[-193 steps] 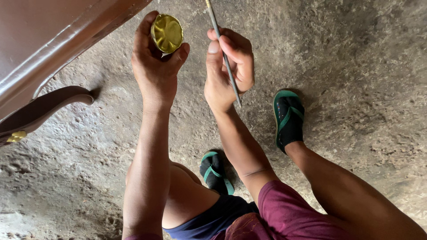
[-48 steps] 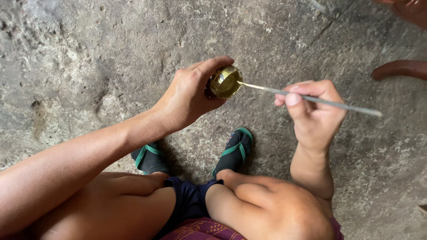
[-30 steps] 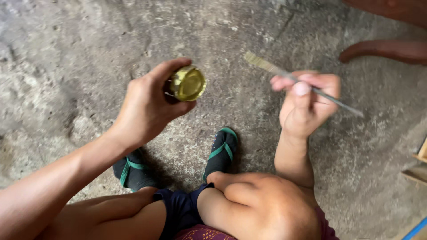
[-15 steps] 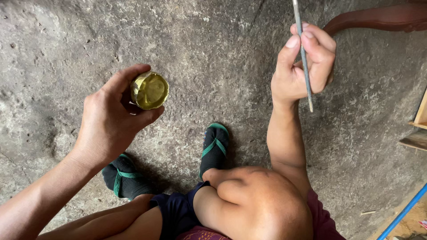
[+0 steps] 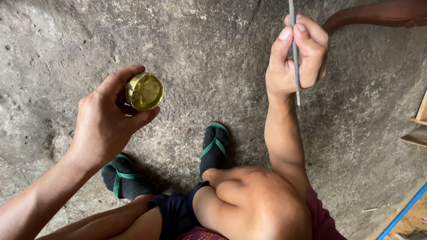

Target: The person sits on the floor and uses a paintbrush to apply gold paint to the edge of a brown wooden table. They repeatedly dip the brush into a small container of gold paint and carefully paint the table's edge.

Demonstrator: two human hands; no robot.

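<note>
Left hand [image 5: 104,129] holds a small round tin with a gold-coloured, smeared inside [image 5: 144,91]; thumb and fingers are curled around its rim, open side tipped toward the camera. It sits out to the left, above the bare grey concrete floor [image 5: 200,53].

Right hand [image 5: 298,55] is raised high on the right, fingers pinched narrowly around a thin grey metal stick [image 5: 294,53], which stands nearly upright with its lower end below the palm and its upper end running out of view.

Change: about a second and a half ago the stick's tip was at the tin's mouth. Now the two are well apart, the tin carried left and the stick lifted away and turned upright. Reading: the dipping contact is over.

Around: black sandals with green straps [image 5: 213,146] on both feet, a curved dark-red wooden piece [image 5: 373,15] top right, and a blue rod [image 5: 402,211] bottom right.
</note>
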